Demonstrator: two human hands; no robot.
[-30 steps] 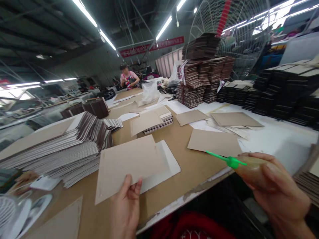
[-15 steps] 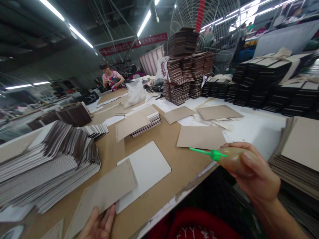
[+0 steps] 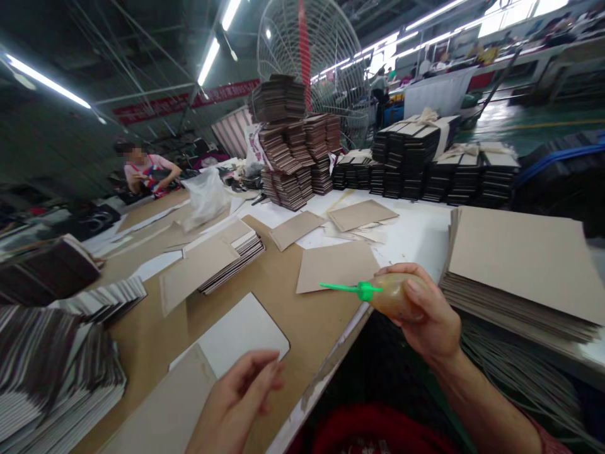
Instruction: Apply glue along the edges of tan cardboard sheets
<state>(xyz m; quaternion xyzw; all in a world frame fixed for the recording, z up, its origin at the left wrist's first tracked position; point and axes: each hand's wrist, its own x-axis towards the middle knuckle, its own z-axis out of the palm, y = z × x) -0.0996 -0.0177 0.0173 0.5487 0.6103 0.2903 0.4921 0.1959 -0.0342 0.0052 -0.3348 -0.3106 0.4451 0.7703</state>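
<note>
Head view: green-nozzled bottle point(image 3: 393, 296) lies within the right grip point(image 3: 433, 321).

Overhead tube lights point(image 3: 48, 82) glare against a dim ceiling point(image 3: 61, 31); the left grip point(image 3: 240, 394) looks slightly blurred, the outer edges stretched.

The wearer's two hands point(image 3: 243, 391) point(image 3: 433, 318), one bottle point(image 3: 396, 295) and one fan point(image 3: 333, 66) show.

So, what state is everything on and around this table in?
Left hand: partly open, fingers curled, no grip visible
Right hand: closed around the bottle
Bottle: tipped sideways, green nozzle pointing left
White board: lying flat, partly covered
Brown card: overlapping the white board
Plastic bag: crumpled
Black bundle: tied with cloth
Fan: upright; spinning or not, can't tell
</note>
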